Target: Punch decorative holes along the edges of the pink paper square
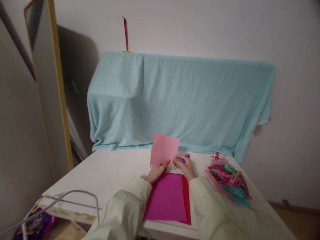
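Note:
A sheet of pink paper (165, 148) is held up above the table, with small holes punched along its lower edge and lower right corner. My left hand (157, 172) grips it by the bottom edge, fingers closed. At the lower right corner, the fingers of my right hand (186, 167) are pinched on the paper's punched edge. Behind my right hand a purple object (187, 155) shows in part, with a bit of green near my fingers; its kind is mostly hidden. Below my hands lies a magenta sheet (165, 200) on a stack, with red paper (186, 200) showing at its right side.
A heap of punched paper strips (230, 181) in pink, green, red and blue lies to the right on the white table (120, 166). Light blue cloth (175, 100) hangs behind the table. A grey cable (82, 191) loops over the front left corner. A mirror (47, 86) leans at left.

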Available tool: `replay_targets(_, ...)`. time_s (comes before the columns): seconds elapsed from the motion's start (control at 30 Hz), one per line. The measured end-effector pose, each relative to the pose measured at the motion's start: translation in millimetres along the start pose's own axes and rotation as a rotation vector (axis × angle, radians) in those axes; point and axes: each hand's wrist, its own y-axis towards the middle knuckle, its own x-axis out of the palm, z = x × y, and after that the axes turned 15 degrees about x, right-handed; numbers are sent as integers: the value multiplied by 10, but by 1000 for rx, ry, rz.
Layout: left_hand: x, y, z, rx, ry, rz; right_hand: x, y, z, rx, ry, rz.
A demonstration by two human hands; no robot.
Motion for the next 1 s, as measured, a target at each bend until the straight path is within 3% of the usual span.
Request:
replay_targets(0.47,24,0,-52,79,0,1,-19,-18,-42,6,36,34)
replay_targets(1.0,21,-20,32,4,33,-46,-31,-17,-61,-11,77,85)
